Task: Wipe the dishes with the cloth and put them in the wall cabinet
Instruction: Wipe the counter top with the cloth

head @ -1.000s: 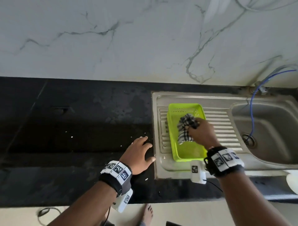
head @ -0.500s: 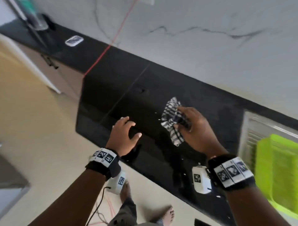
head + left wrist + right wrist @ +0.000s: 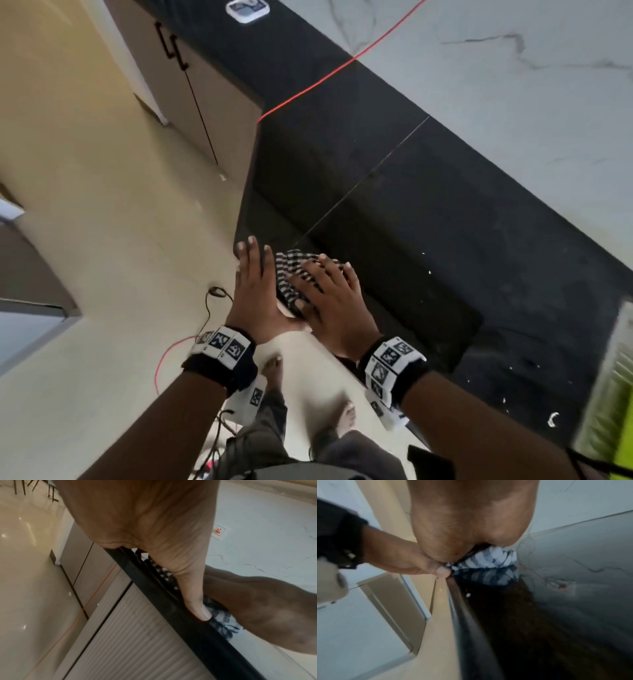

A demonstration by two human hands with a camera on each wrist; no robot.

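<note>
Both hands meet at the front edge of the black counter [image 3: 428, 219], low and centre in the head view. The right hand [image 3: 334, 301] lies flat on top of the checked cloth [image 3: 291, 270], fingers spread and fairly straight, pressing it onto the counter surface. The cloth is bunched; its far end sticks out beyond the fingertips and its left side shows between the two hands. The left hand [image 3: 255, 287] sits just left of the cloth, at the counter's edge, fingers straight and together, pointing toward the top of the frame. In the left wrist view its thumb [image 3: 195, 599] runs along the counter's rim with the cloth touching it on the right. In the right wrist view the cloth [image 3: 486, 561] bulges out from under the palm, with the left thumb tip touching its left end. Neither hand is curled around the cloth.

A red cable [image 3: 329, 73] crosses the counter in the upper middle of the head view, well apart from the hands. A white and blue object [image 3: 247, 8] lies on the counter at the top edge. Cabinet doors [image 3: 191, 92] with dark handles stand at upper left. A green basket [image 3: 620, 411], blurred, shows at the lower right edge. Cream floor [image 3: 113, 240] fills the left side, with thin cables [image 3: 209, 308] lying on it near the left wrist. Marbled white wall [image 3: 513, 85] fills the upper right.
</note>
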